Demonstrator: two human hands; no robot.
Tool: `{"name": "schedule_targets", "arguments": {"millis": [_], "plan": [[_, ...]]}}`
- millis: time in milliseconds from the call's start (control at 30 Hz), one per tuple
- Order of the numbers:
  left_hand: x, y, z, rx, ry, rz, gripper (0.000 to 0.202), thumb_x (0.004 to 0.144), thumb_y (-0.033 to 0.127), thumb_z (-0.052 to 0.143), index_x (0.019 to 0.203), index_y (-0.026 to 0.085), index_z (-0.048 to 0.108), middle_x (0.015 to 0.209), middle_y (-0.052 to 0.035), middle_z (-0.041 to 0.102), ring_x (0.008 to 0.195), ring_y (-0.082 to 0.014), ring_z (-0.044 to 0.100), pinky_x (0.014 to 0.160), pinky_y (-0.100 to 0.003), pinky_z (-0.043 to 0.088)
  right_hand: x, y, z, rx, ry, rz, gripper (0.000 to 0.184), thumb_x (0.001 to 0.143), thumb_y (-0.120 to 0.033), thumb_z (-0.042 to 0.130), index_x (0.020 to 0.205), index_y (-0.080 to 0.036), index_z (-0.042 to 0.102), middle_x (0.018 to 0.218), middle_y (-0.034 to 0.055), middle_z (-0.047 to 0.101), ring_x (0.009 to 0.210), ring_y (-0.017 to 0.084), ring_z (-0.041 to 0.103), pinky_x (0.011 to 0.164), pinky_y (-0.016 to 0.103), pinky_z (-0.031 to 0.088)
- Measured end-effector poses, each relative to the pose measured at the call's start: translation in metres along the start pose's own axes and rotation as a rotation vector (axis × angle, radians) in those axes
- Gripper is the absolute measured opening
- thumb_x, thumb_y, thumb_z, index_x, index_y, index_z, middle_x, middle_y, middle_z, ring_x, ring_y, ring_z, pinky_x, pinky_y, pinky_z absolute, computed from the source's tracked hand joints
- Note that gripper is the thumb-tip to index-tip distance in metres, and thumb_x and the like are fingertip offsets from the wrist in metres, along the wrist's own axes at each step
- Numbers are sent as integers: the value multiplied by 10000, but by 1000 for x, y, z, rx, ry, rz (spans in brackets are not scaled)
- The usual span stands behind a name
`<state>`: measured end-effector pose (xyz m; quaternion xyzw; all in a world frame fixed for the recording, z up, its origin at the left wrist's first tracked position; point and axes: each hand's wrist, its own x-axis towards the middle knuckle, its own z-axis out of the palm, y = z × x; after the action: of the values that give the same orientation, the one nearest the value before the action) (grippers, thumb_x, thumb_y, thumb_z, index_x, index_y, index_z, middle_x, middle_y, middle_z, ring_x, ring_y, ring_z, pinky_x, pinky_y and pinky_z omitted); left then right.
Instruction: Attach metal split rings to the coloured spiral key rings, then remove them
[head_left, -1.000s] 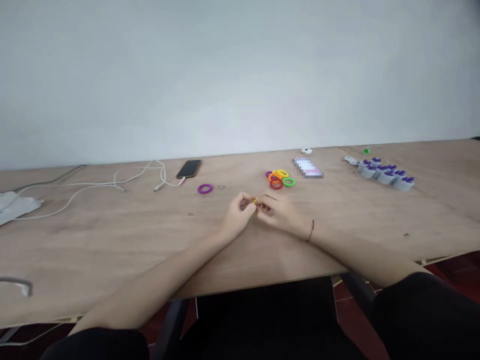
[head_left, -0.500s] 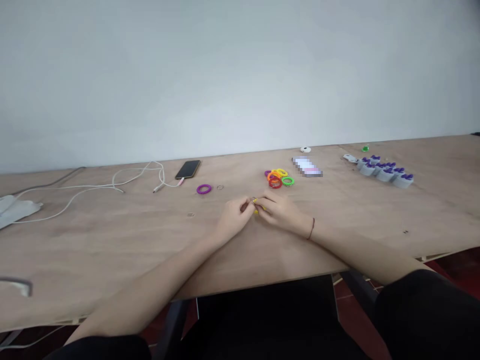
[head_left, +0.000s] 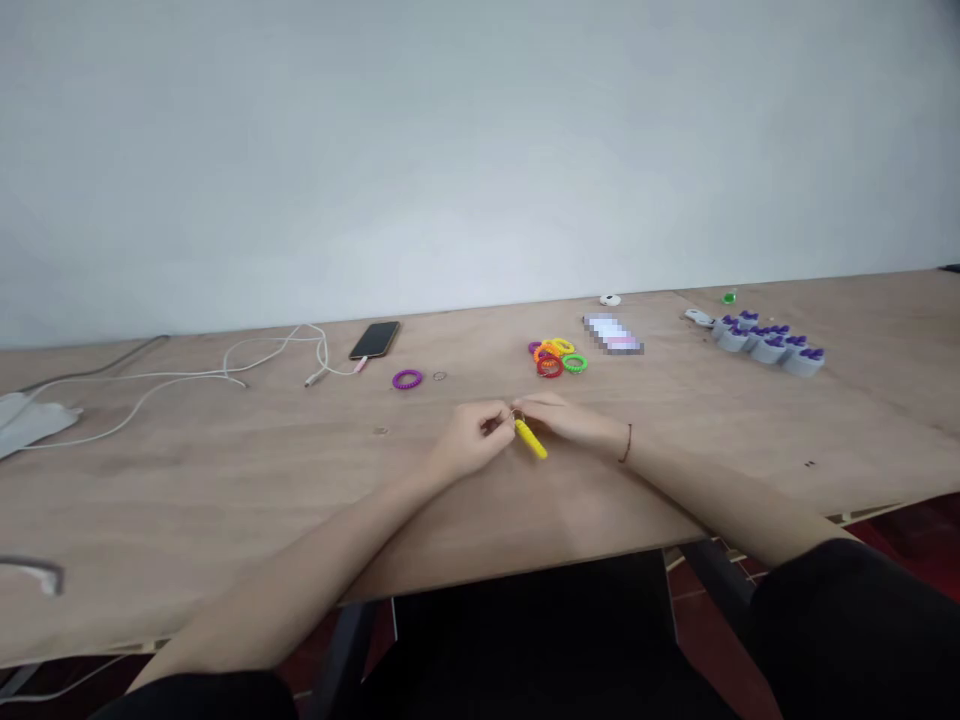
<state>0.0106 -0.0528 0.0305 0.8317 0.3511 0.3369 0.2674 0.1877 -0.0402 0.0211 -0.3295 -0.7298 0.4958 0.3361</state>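
Observation:
A yellow spiral coil wristband (head_left: pixel 532 441), seen edge-on, hangs from a thin metal key ring (head_left: pixel 517 413) between my hands above the table. My left hand (head_left: pixel 474 437) is closed, thumb and forefinger pinching the ring's left side. On the opposite side, the fingertips of my right hand (head_left: pixel 568 418) press together at the ring, partly hiding it. Just beyond them lies a cluster of coil wristbands, among them a red one (head_left: pixel 550 368), a green one (head_left: pixel 575 365) and an orange one (head_left: pixel 545 354). Left of these are a purple coil wristband (head_left: pixel 407 380) and a loose metal ring (head_left: pixel 440 376).
A dark phone (head_left: pixel 376 340) on a white cable (head_left: pixel 225 374) lies at back left. Behind the cluster is a phone with a blurred screen (head_left: pixel 613 334). White cups with purple tops (head_left: pixel 769 348) stand right. The wooden table (head_left: pixel 300 470) meets the wall behind.
The yellow wristband has come out from behind my right hand's fingers and now dangles below the ring. My right hand has turned and its fingers have straightened somewhat.

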Motion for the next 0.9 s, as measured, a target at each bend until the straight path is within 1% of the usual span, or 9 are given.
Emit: {"name": "schedule_targets", "arguments": {"millis": [100, 200, 300, 400, 467, 567, 700, 800, 900], "plan": [[-1, 0, -1, 38, -17, 11, 165, 738, 208, 465, 586, 164, 512, 561, 26, 490, 544, -102, 421, 532, -219, 320, -2, -1, -4, -135, -8, 6, 415, 868, -508, 383, 636, -175, 473, 613, -25, 483, 569, 102, 440, 520, 231, 375], [-1, 0, -1, 70, -33, 9, 157, 725, 194, 454, 577, 165, 500, 545, 31, 474, 527, -97, 407, 523, -217, 308, -4, -3, -8, -177, -35, -14, 437, 883, -514, 336, 611, -181, 414, 575, -34, 453, 529, 93, 416, 500, 226, 355], [-1, 0, -1, 100, -68, 18, 164, 704, 171, 447, 541, 165, 466, 512, 40, 430, 505, -90, 383, 519, -218, 294, -5, -6, -10, -193, -36, -50, 411, 883, -496, 361, 619, -184, 404, 565, -40, 445, 513, 87, 409, 491, 222, 347], [0, -1, 1, 133, -83, 26, 168, 696, 163, 449, 528, 166, 446, 502, 43, 418, 498, -90, 380, 520, -223, 288, -7, -8, -9, -183, -28, -79, 368, 859, -484, 430, 650, -181, 440, 548, -43, 461, 505, 86, 425, 484, 220, 354], [0, -2, 1, 159, -59, 24, 172, 702, 173, 455, 531, 167, 439, 509, 40, 426, 503, -92, 388, 520, -225, 286, -8, -9, -8, -162, -21, -84, 334, 849, -471, 456, 699, -175, 482, 551, -40, 488, 509, 90, 450, 490, 221, 368], [1, -3, 1, 189, 11, 10, 217, 729, 206, 460, 522, 169, 407, 503, 39, 405, 503, -94, 380, 513, -226, 282, -8, -9, -7, -120, -12, -68, 292, 847, -444, 470, 764, -168, 519, 591, -25, 539, 541, 97, 493, 512, 225, 393], [1, -3, 0, 221, 74, 14, 255, 756, 233, 468, 524, 169, 385, 498, 45, 386, 494, -86, 358, 510, -218, 282, -8, -6, -6, -67, 2, -52, 258, 824, -411, 508, 795, -157, 546, 665, 8, 598, 603, 115, 539, 561, 240, 430], [1, -3, 0, 255, 98, 25, 226, 750, 204, 469, 535, 162, 411, 498, 46, 399, 492, -81, 366, 508, -212, 281, -7, -5, -3, -77, 72, -60, 254, 796, -400, 542, 818, -150, 581, 694, 20, 616, 626, 123, 550, 570, 239, 434], [1, -2, -1, 276, 118, 26, 199, 746, 182, 464, 550, 158, 440, 498, 47, 411, 489, -80, 373, 509, -208, 284, -7, -7, 0, -138, 148, -85, 228, 785, -370, 552, 808, -150, 611, 709, 19, 622, 645, 126, 549, 566, 232, 418]]}}
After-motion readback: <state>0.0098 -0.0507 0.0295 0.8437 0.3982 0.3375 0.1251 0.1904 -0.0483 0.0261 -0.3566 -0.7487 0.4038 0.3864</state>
